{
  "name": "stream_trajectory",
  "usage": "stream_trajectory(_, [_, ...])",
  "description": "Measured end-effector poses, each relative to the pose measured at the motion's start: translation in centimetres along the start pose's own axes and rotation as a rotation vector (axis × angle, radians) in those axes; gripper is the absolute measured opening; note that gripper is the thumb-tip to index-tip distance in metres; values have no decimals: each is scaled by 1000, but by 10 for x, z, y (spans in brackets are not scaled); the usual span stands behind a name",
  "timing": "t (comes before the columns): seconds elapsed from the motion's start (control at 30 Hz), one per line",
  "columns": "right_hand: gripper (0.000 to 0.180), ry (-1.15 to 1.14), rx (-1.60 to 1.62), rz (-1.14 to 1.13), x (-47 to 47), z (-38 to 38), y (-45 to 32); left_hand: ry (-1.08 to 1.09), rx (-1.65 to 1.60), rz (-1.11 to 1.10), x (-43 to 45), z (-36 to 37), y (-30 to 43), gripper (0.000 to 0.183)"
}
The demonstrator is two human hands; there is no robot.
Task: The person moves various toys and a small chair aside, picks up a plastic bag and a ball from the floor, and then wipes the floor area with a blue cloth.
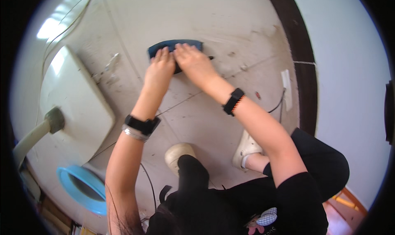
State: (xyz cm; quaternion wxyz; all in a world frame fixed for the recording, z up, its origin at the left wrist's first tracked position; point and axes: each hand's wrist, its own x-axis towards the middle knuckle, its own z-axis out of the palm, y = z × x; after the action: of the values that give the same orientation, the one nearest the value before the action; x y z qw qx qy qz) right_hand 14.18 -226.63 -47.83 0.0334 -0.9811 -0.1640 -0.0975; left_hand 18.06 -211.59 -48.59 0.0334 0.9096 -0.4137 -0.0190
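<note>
A dark blue cloth (176, 43) lies folded on the tiled floor (191, 124), which bears specks of dirt and brown stains. My left hand (160, 65) rests with its fingers on the cloth's left part. Beside it, my right hand (196, 62) lies flat, palm down, over the cloth's right part, its fingers stretched out. The two hands nearly touch at the fingers. What is under the palms is hidden. Small bits of debris and a dark scrap lie to the right of the cloth.
A white slab-like base with a pole (74, 105) stands at left, a light blue plastic ring-shaped rim (83, 188) below it. A white power strip (287, 90) with a black cable lies near the dark skirting (305, 90). Cables run along the left. My feet in cream clogs (179, 154) are below.
</note>
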Motion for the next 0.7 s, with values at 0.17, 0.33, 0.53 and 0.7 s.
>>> stream_trajectory(0.17, [35,-94,34,32,-74,-13,-41,-8,22,63,-61,0,51,41])
stream_trajectory(0.33, [35,-107,78,26,-107,-27,-50,-117,-9,67,-97,-1,82,46])
stream_trajectory(0.53, [33,-99,33,105,-36,-13,-14,-9,-119,23,-23,-11,30,49])
stream_trajectory(0.7, [33,-55,92,65,-58,-21,-22,-64,91,53,-38,-8,47,46])
